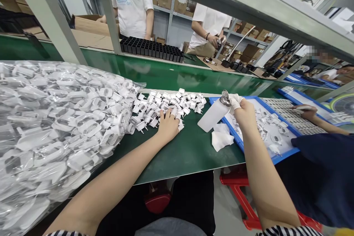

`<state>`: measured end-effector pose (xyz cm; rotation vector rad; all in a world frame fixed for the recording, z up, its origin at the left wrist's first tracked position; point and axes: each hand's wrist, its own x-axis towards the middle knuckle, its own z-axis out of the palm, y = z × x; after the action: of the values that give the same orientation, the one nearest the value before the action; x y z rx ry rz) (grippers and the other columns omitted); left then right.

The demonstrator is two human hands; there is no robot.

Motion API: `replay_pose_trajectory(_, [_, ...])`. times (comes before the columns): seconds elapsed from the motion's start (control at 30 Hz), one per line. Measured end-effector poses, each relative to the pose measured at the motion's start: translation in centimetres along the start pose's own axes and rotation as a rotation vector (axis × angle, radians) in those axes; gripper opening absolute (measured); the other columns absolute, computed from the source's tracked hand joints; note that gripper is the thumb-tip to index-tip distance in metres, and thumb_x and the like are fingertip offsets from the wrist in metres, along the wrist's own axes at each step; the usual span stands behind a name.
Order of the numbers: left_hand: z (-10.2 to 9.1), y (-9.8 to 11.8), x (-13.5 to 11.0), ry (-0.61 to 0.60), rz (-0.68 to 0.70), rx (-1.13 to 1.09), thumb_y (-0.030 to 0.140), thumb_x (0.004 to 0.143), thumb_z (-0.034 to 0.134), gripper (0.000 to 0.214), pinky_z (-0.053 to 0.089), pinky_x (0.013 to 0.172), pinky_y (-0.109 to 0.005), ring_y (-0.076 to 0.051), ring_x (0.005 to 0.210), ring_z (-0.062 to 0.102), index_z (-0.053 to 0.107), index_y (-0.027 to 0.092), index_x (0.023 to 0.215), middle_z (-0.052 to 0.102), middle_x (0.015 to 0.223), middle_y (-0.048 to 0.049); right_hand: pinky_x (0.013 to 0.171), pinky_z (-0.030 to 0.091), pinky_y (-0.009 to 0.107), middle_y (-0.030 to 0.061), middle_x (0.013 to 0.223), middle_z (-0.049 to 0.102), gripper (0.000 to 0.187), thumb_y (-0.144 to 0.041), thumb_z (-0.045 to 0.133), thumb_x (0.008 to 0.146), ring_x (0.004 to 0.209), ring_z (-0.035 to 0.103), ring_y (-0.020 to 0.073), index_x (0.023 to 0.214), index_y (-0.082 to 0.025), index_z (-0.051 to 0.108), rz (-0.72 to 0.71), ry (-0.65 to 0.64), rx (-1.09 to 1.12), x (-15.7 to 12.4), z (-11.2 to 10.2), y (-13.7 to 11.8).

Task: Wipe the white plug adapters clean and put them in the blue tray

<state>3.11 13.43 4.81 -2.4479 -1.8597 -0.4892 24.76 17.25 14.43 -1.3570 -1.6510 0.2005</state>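
My left hand (168, 125) rests on a loose pile of small white plastic plug housings (155, 103), its fingers spread over the near side. White coverings show on some of its fingertips. My right hand (246, 112) is closed on a small white cloth (234, 102), held against the metal top of a translucent white dispenser bottle (211, 116). The bottle appears tilted in this view. Another crumpled white cloth (222, 140) lies on the green table beside the bottle's base.
A large clear bag of white housings (61, 125) fills the left. Right of the bottle lies a blue-rimmed tray (287, 131) with scattered white pieces. A co-worker's hand (308, 111) is over rows of parts at right. Black holders (151, 48) stand behind the frame rail.
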Motion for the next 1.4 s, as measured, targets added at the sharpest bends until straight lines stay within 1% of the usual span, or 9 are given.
replay_pose_trajectory(0.27, [-0.3,0.3,-0.3,0.017,0.020,-0.066,0.008,0.067,0.053,0.023,0.017,0.099,-0.058,-0.036,0.123,0.031,0.067,0.009,0.084,0.061,0.101,-0.0210,0.072,0.046,0.040,0.0065,0.080,0.066,0.024,-0.031,0.044,0.073,0.083,0.059,0.0250,0.081,-0.017,0.062,-0.003,0.042,-0.043,-0.3,0.4,0.1])
replay_pose_trajectory(0.4, [-3.2,0.6,-0.9,0.047,0.001,-0.120,0.008,0.066,0.054,0.018,0.020,0.100,-0.052,-0.033,0.121,0.034,0.066,0.011,0.079,0.062,0.100,-0.0181,0.074,0.046,0.041,0.0068,0.080,0.065,0.023,-0.032,0.044,0.073,0.084,0.059,0.0258,0.079,-0.018,0.061,0.011,0.036,-0.059,-0.3,0.3,-0.3])
replay_pose_trajectory(0.5, [-6.2,0.5,-2.7,0.055,-0.093,-0.197,0.022,0.071,0.055,0.016,0.041,0.085,-0.043,-0.029,0.096,0.054,0.064,0.013,0.081,0.064,0.085,-0.0135,0.074,0.045,0.043,0.0069,0.076,0.064,0.021,-0.034,0.045,0.071,0.082,0.059,0.0268,0.074,-0.019,0.059,0.035,0.043,-0.069,-0.3,0.3,-0.4])
replay_pose_trajectory(0.57, [-7.1,0.4,-4.7,0.018,-0.220,-0.511,0.028,0.071,0.056,0.021,0.047,0.072,-0.036,-0.023,0.079,0.059,0.060,0.017,0.088,0.064,0.080,-0.0063,0.074,0.045,0.044,0.0072,0.075,0.064,0.020,-0.035,0.045,0.070,0.081,0.059,0.0274,0.071,-0.019,0.058,0.052,0.049,-0.071,-0.3,0.3,-0.5])
replay_pose_trajectory(0.7, [-4.8,0.2,-8.6,0.036,-0.536,-1.445,0.019,0.056,0.065,0.040,0.047,0.067,-0.030,-0.017,0.074,0.059,0.055,0.018,0.095,0.063,0.089,-0.0042,0.073,0.044,0.043,0.0083,0.076,0.064,0.020,-0.036,0.046,0.070,0.079,0.059,0.0277,0.071,-0.019,0.057,0.080,0.051,-0.072,-0.4,0.3,-0.7])
replay_pose_trajectory(0.8, [-2.4,0.4,-10.0,0.145,-0.656,-1.773,0.012,0.047,0.068,0.041,0.046,0.068,-0.028,-0.016,0.077,0.058,0.059,0.018,0.087,0.063,0.093,-0.0044,0.068,0.044,0.040,0.0084,0.072,0.062,0.021,-0.035,0.045,0.072,0.072,0.058,0.0269,0.073,-0.020,0.059,0.091,0.034,-0.058,-0.7,0.3,-1.0])
replay_pose_trajectory(1.07, [-1.7,0.2,-10.4,0.232,-0.765,-1.950,0.005,0.043,0.070,0.044,0.046,0.074,-0.031,-0.020,0.084,0.060,0.063,0.018,0.085,0.065,0.086,-0.0044,0.069,0.041,0.042,0.0056,0.065,0.059,0.017,-0.028,0.043,0.073,0.069,0.055,0.0256,0.074,-0.024,0.060,0.087,0.040,-0.051,-1.0,0.5,-1.3])
replay_pose_trajectory(1.23, [-1.8,0.1,-10.5,0.320,-0.823,-2.050,0.019,0.054,0.071,0.027,0.046,0.075,-0.028,-0.018,0.084,0.061,0.065,0.016,0.080,0.066,0.088,-0.0053,0.069,0.042,0.041,0.0060,0.071,0.060,0.020,-0.030,0.044,0.071,0.067,0.055,0.0224,0.077,-0.020,0.060,0.103,0.063,-0.028,-0.8,0.5,-1.1])
replay_pose_trajectory(1.4, [-2.0,0.0,-10.5,0.304,-0.842,-2.112,0.020,0.060,0.069,0.019,0.050,0.065,-0.024,-0.020,0.082,0.064,0.063,0.016,0.078,0.068,0.089,-0.0059,0.069,0.044,0.037,0.0060,0.079,0.064,0.018,-0.029,0.044,0.071,0.073,0.058,0.0222,0.075,-0.019,0.059,0.096,0.063,-0.016,-0.4,0.8,-0.9])
